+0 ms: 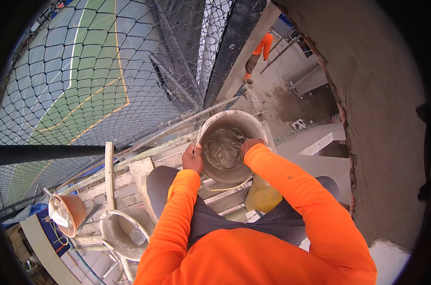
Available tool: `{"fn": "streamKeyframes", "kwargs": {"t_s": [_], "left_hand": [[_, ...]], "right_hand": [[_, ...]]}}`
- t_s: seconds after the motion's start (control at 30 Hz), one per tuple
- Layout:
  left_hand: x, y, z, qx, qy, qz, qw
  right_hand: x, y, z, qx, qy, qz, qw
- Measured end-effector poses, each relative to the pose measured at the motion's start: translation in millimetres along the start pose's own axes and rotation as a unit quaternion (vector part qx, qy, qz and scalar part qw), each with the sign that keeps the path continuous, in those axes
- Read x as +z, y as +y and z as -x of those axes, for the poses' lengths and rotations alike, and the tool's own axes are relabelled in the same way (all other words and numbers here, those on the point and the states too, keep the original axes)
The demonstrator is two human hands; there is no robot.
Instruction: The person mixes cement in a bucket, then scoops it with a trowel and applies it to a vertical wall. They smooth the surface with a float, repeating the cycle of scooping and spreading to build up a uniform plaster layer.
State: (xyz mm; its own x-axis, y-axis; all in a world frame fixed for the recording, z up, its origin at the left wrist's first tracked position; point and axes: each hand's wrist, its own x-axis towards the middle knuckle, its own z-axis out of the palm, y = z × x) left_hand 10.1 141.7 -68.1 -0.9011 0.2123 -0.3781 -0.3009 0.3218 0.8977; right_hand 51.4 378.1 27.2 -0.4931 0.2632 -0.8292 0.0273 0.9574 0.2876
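A mortar-caked bucket [210, 133] sits in front of me, between my knees, with wet grey mortar [222, 149] inside. My left hand [192, 159] grips the bucket's left rim with closed fingers. My right hand [253, 148] is closed at the bucket's right side, around what looks like a tool dipped in the mortar; its shape is mostly hidden. A yellow container [265, 194] lies below the bucket, partly behind my right arm.
A second grey bucket [111, 228] and an orange bucket [75, 213] stand left on scaffold planks [94, 192]. Netting [72, 123] rises left above a court. A plastered wall [382, 142] is right. Another worker [263, 47] in orange is beyond, at a lower level.
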Motion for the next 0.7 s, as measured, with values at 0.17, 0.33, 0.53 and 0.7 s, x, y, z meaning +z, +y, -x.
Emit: {"fn": "streamKeyframes", "kwargs": {"t_s": [0.17,0.33,0.53,0.7], "left_hand": [[3.2,-2.7,-3.3,0.090,0.028,-0.034,0.995],[2.5,-6.3,-4.3,0.036,-0.001,-0.007,0.999],[-2.4,-5.3,-1.5,0.073,-0.010,-0.008,0.997],[-0.5,-2.5,-4.6,0.095,0.006,0.029,0.995]], "right_hand": [[14.8,6.7,38.3,-0.052,0.020,-0.048,0.997],[8.7,2.8,83.6,-0.149,0.069,-0.103,0.981],[10.8,3.2,128.4,-0.167,0.161,-0.136,0.963],[23.5,-18.3,61.8,-0.144,0.112,-0.070,0.981]]}}
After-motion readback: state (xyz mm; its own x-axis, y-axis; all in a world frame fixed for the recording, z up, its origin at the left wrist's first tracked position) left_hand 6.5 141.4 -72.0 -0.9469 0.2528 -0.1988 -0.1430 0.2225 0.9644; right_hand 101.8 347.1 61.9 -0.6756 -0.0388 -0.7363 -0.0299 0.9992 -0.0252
